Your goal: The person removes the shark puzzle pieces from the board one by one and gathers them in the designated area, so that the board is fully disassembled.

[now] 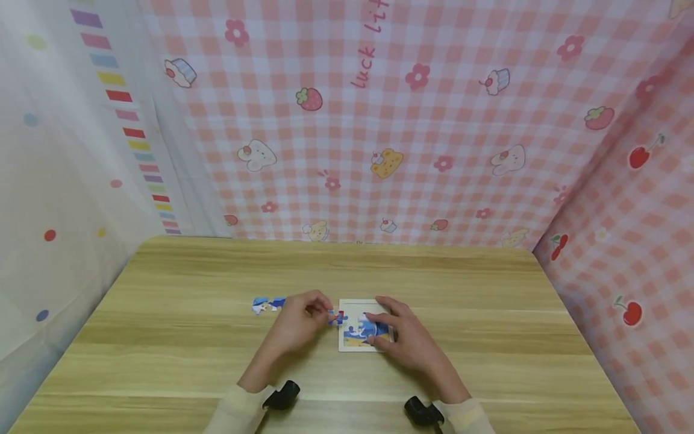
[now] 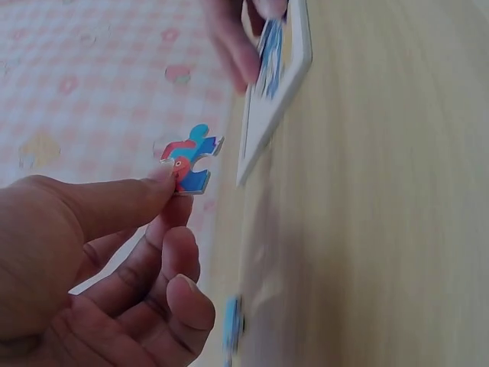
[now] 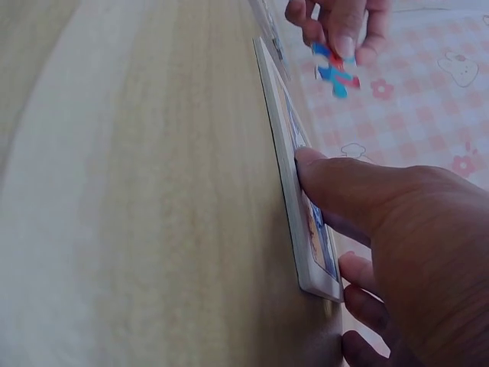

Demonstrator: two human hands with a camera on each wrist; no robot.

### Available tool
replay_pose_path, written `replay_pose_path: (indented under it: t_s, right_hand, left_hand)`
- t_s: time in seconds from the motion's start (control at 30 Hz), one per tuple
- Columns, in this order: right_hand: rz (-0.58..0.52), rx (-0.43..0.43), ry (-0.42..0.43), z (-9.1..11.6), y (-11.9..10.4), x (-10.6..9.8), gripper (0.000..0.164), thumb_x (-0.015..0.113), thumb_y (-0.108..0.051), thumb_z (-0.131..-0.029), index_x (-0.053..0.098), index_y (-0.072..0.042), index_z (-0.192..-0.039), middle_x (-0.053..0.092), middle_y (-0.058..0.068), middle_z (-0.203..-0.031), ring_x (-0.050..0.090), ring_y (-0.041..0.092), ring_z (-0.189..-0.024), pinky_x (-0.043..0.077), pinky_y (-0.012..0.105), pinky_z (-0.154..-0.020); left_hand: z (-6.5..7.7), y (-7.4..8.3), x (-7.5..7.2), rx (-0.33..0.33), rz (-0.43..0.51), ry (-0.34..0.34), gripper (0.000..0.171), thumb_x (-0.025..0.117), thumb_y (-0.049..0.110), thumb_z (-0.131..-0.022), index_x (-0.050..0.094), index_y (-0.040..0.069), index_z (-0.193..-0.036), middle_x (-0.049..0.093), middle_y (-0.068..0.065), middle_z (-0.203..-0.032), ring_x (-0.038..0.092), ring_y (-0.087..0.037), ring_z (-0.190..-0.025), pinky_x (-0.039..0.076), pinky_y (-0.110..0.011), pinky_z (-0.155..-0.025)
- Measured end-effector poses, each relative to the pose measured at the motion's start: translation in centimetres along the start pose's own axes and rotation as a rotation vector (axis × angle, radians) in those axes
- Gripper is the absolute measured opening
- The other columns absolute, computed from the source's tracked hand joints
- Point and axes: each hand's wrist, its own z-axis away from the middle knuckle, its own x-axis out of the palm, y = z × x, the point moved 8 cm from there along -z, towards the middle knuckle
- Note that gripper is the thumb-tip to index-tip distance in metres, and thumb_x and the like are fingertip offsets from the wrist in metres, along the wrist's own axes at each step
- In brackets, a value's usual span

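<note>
Head view: puzzle piece [image 1: 338, 317] pinched in left hand [image 1: 300, 319], near the left rim of the pale tray [image 1: 355, 305]; right hand [image 1: 411, 336] resting on tray's right side, fingers parted; best levelled, tabs matched to gaps, tray steadied.

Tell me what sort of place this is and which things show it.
Perhaps a small indoor play or filming corner; the pictures do not settle which. Patterned cloth hangs behind and on both sides of a table, and a partly filled puzzle tray is out.
</note>
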Motion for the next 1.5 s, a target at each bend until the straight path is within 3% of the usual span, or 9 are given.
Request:
replay_pose_path:
  t_s: [0.23,0.53,0.73,1.2,1.5]
  right_hand:
    - [-0.012,0.002,0.003,0.2,0.3,0.2,0.044,0.08,-0.029,-0.089,0.071,-0.021,-0.132,0.043,0.007,-0.161,0.036,0.035,-0.151,0.034,0.056,-0.12]
    - [-0.017,-0.002,0.014,0.1,0.3,0.1,0.045,0.08,-0.028,-0.089,0.07,-0.021,-0.132,0.042,0.007,-0.162,0.035,0.034,-0.151,0.033,0.056,-0.121]
    - [-0.017,-0.001,0.011,0.0,0.3,0.1,0.044,0.08,-0.029,-0.09,0.07,-0.021,-0.132,0.042,0.006,-0.162,0.036,0.034,-0.151,0.034,0.055,-0.12]
    - [-0.022,0.01,0.003,0.0,0.2,0.1,0.044,0.08,-0.03,-0.09,0.07,-0.023,-0.133,0.042,0.004,-0.162,0.035,0.032,-0.151,0.034,0.055,-0.12]
    - [-0.023,0.009,0.002,0.1,0.0,0.1,0.044,0.08,-0.03,-0.09,0.07,-0.023,-0.132,0.042,0.004,-0.162,0.036,0.033,-0.151,0.034,0.056,-0.12]
  left_hand:
    - [1.2,-2.3,-3.1,-0.073,-0.005,0.024,0.012,0.072,0.0,-0.09,0.071,0.011,-0.094,0.071,-0.001,-0.085,0.063,-0.013,-0.077,0.052,-0.023,-0.07]
    - [3.2,-4.3,-7.3,-0.118,0.051,0.082,0.007,0.071,0.0,-0.092,0.071,0.004,-0.098,0.073,-0.01,-0.09,0.062,-0.012,-0.073,0.049,-0.022,-0.058]
    - [4.4,-5.5,-9.1,-0.146,0.014,0.109,0.008,0.073,0.006,-0.093,0.071,0.004,-0.1,0.073,-0.01,-0.091,0.062,-0.011,-0.075,0.051,-0.022,-0.064]
    - [6.0,-7.2,-12.1,-0.201,-0.132,0.162,0.007,0.073,0.009,-0.094,0.074,0.005,-0.1,0.074,-0.007,-0.087,0.061,-0.006,-0.071,0.05,-0.021,-0.065]
    - [6.0,-7.5,-12.6,-0.234,-0.251,0.171,0.007,0.072,0.008,-0.093,0.075,0.004,-0.099,0.072,-0.006,-0.084,0.059,-0.011,-0.073,0.048,-0.022,-0.064]
